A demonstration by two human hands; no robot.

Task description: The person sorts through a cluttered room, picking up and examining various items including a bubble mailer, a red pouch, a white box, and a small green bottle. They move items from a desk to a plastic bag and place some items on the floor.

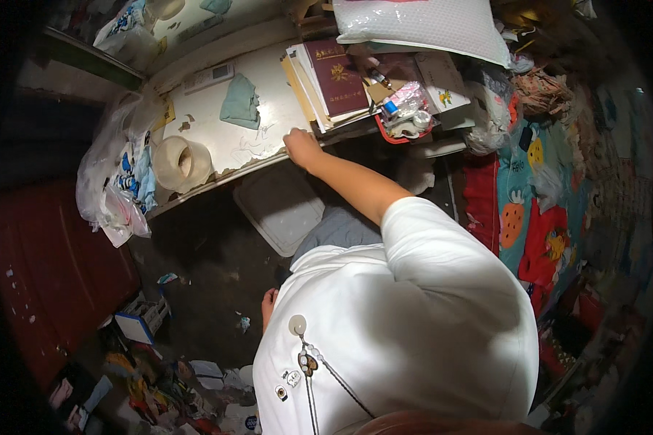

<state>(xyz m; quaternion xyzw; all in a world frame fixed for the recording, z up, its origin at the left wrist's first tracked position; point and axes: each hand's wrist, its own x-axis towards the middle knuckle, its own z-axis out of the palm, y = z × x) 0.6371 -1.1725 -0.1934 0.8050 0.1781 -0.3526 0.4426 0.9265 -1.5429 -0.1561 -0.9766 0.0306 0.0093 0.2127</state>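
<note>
At the front edge of a worn white tabletop [196,117] rests my right hand [303,148], its fingers curled; whether something small is inside them is hidden. Just beyond it lie maroon booklets [337,81] with a gold emblem, on a stack of papers. To its left is a folded grey-green cloth [240,102], with a white remote control [209,78] behind. A translucent plastic tub [182,163] with a brown residue stands near the left end. My left hand [270,304] hangs low beside my white shirt, mostly hidden by it.
A red basket [405,136] of small items stands right of the papers, below a bubble-wrap package [422,27]. Plastic bags [106,179] hang over the table's left end. A pale plastic panel [280,212] is under the table edge. Clutter [158,386] covers the floor behind-left.
</note>
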